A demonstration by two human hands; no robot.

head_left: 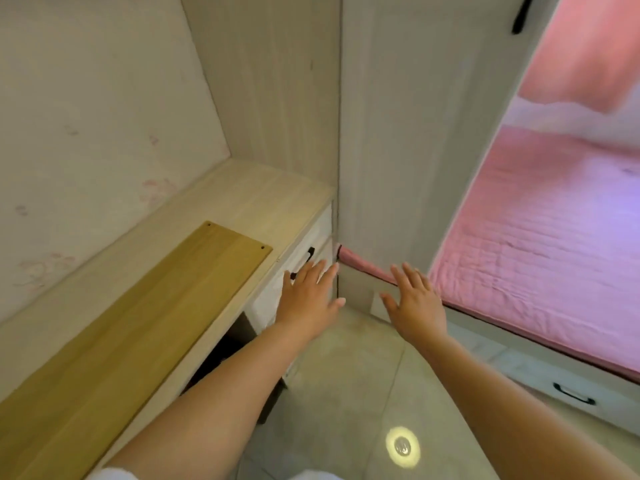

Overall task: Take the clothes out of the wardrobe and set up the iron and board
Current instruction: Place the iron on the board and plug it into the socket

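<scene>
While my left hand (306, 299) and right hand (415, 299) hovered, fingers apart and empty, I judged the tall pale wooden wardrobe door (415, 133) stiff; its black handle (521, 13), far right, seemed the grip.

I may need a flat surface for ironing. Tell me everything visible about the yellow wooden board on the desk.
The board is a long, flat rectangular plank of yellowish wood with visible grain and small dark holes at its far corners. It lies flat on the pale desk, running along it toward the camera. Neither hand touches it; nothing rests on it.

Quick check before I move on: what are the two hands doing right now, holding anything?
Left hand: open, fingers spread, holding nothing.
Right hand: open, fingers spread, holding nothing.
</scene>
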